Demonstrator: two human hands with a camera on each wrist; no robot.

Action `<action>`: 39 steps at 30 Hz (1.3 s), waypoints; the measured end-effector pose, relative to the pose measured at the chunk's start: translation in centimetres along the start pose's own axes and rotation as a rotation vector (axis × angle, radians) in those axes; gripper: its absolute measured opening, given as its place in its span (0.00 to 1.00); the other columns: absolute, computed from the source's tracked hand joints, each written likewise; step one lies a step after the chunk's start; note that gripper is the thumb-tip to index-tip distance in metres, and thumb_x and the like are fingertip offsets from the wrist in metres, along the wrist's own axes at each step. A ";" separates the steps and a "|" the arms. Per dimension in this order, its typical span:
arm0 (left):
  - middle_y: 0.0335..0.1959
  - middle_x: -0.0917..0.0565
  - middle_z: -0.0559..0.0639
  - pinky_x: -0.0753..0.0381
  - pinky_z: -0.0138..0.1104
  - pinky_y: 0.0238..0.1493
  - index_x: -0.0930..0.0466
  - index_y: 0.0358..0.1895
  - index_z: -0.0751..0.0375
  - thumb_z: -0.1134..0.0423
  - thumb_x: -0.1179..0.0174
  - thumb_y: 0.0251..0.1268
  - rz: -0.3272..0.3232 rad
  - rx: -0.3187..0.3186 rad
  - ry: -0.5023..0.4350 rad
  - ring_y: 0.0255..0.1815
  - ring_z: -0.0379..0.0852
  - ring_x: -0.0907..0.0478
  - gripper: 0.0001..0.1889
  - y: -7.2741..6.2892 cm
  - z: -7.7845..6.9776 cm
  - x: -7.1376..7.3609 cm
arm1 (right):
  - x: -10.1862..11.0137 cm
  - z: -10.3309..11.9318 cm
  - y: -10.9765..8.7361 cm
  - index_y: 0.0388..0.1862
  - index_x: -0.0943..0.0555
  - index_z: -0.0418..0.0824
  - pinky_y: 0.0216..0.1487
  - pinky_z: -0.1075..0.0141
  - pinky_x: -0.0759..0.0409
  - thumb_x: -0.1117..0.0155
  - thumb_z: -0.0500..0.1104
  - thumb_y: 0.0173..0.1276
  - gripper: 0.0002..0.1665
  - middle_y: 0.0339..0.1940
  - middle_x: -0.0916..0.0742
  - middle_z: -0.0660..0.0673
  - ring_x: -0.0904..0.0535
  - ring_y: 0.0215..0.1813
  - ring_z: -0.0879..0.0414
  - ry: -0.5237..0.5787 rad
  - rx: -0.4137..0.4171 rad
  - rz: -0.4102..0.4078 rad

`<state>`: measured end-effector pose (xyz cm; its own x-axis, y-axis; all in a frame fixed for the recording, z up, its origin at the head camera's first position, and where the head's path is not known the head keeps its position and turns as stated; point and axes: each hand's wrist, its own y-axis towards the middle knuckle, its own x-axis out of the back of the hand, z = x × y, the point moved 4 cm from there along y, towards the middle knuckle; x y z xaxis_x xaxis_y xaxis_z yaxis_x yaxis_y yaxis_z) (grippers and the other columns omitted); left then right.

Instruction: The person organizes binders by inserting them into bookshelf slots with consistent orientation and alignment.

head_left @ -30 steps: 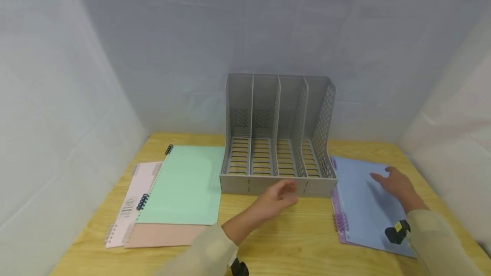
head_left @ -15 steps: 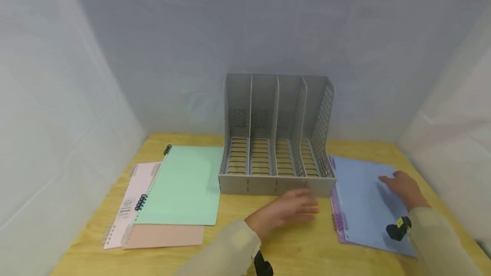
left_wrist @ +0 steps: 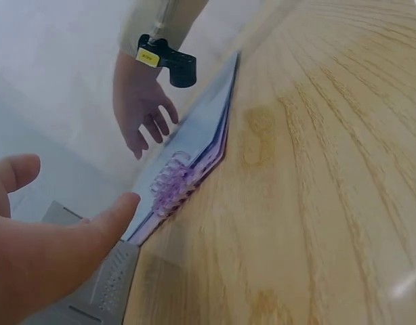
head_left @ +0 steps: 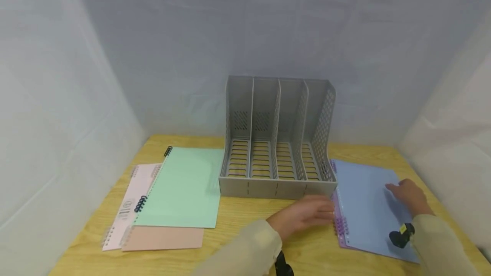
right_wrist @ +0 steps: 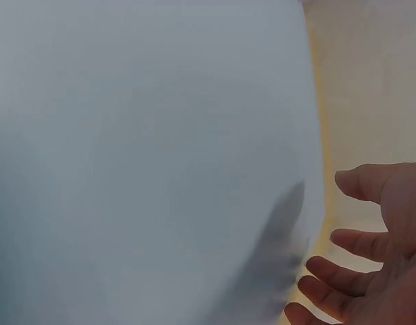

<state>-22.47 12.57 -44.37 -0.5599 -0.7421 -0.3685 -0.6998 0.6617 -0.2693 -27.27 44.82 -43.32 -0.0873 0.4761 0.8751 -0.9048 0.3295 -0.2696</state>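
Note:
On the right of the table, a blue spiral notebook (head_left: 364, 203) lies flat over a purple one (head_left: 338, 225), whose edge peeks out on the left. My left hand (head_left: 301, 216) is just left of their spiral bindings, fingers extended and holding nothing. The left wrist view shows the purple coils (left_wrist: 173, 186) beyond its thumb. At the blue notebook's right edge, my right hand (head_left: 412, 195) hovers with spread, loosely bent fingers. In the right wrist view, its fingers (right_wrist: 343, 277) are right at that edge, the hand's shadow falling on the cover.
A grey file organizer (head_left: 278, 188) with several upright slots stands at the back centre. Left of it lie a mint-green notebook (head_left: 184, 191), a pale pink one (head_left: 132, 208) and a salmon one (head_left: 165, 237), overlapping. White sheeting (head_left: 245, 24) walls the wooden table (head_left: 238, 220).
My left hand has moved right, from in front of the organizer to beside the purple spiral. My right hand has shifted slightly right and nearer, toward the blue notebook's outer edge.

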 end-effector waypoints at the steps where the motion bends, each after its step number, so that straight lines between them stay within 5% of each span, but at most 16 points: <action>1: 0.57 0.23 0.66 0.26 0.47 0.62 0.35 0.65 0.75 0.70 0.49 0.72 -0.018 -0.002 -0.002 0.60 0.61 0.25 0.21 0.3 0.1 -0.2 | 0.0 0.0 0.0 0.59 0.42 0.11 0.58 0.38 0.31 0.50 0.52 0.71 0.42 0.56 0.32 0.16 0.34 0.58 0.24 0.003 -0.013 0.000; 8: 0.52 0.21 0.68 0.25 0.48 0.61 0.28 0.58 0.76 0.67 0.48 0.70 -0.147 -0.013 -0.116 0.56 0.62 0.23 0.18 2.1 0.8 -1.3 | -0.1 -0.3 0.2 0.59 0.43 0.11 0.58 0.39 0.31 0.50 0.51 0.71 0.41 0.55 0.31 0.17 0.33 0.57 0.25 0.032 -0.072 -0.017; 15: 0.51 0.22 0.69 0.27 0.48 0.63 0.28 0.55 0.79 0.72 0.49 0.66 -0.194 -0.022 -0.200 0.55 0.61 0.24 0.17 3.2 1.2 -1.6 | -0.3 -0.6 0.5 0.61 0.46 0.12 0.60 0.39 0.32 0.51 0.52 0.72 0.43 0.57 0.34 0.16 0.35 0.59 0.25 0.045 -0.095 0.005; 23: 0.46 0.19 0.68 0.24 0.47 0.60 0.25 0.40 0.78 0.77 0.49 0.60 -0.242 -0.017 -0.217 0.49 0.58 0.21 0.08 4.1 1.1 -1.7 | -0.1 -0.7 0.5 0.60 0.44 0.11 0.61 0.40 0.32 0.52 0.49 0.72 0.40 0.57 0.33 0.16 0.35 0.59 0.24 0.011 -0.098 -0.016; 39: 0.41 0.18 0.66 0.21 0.45 0.56 0.24 0.44 0.78 0.77 0.49 0.59 -0.348 0.051 -0.260 0.48 0.59 0.20 0.11 5.0 1.8 -1.9 | 0.0 -0.6 0.4 0.66 0.52 0.14 0.66 0.37 0.40 0.51 0.52 0.72 0.46 0.63 0.41 0.16 0.43 0.65 0.23 0.111 -0.130 -0.010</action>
<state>-24.15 17.47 -46.59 -0.1602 -0.8744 -0.4581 -0.8006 0.3865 -0.4578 -27.36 45.42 -43.71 -0.0258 0.5569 0.8302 -0.8435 0.4336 -0.3171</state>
